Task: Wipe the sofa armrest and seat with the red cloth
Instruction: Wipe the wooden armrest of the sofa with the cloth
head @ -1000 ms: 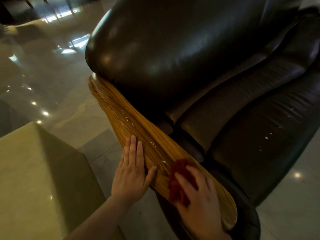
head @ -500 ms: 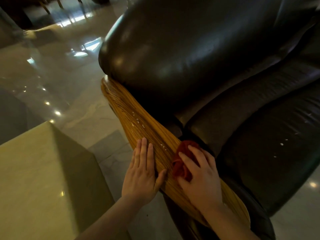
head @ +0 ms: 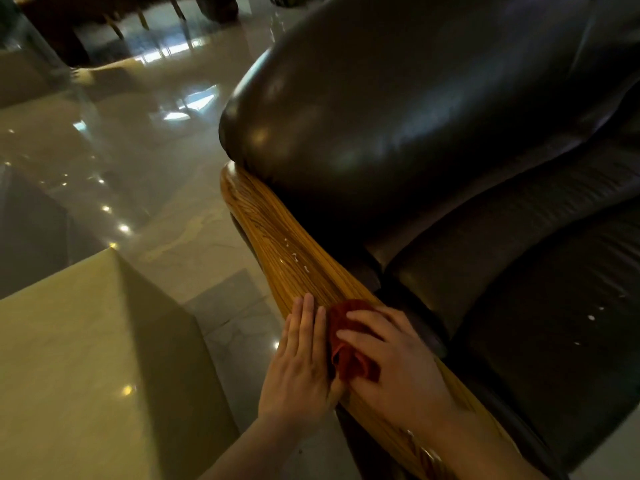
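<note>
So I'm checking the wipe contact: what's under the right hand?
The red cloth, bunched on the wooden armrest, pressed by the right hand. Wood beneath the cloth is hidden.

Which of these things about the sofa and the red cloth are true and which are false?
1. The right hand presses the red cloth on the wooden armrest. True.
2. The left hand holds the cloth. False: it lies flat and open on the armrest's outer edge, beside the cloth.
3. Small white specks sit on the armrest ahead of the cloth. True.
4. The cloth is on the dark seat cushion. False: it is on the armrest, and the seat has white bits on it.
5. The sofa is light yellow. False: its leather is dark and shiny.
</note>
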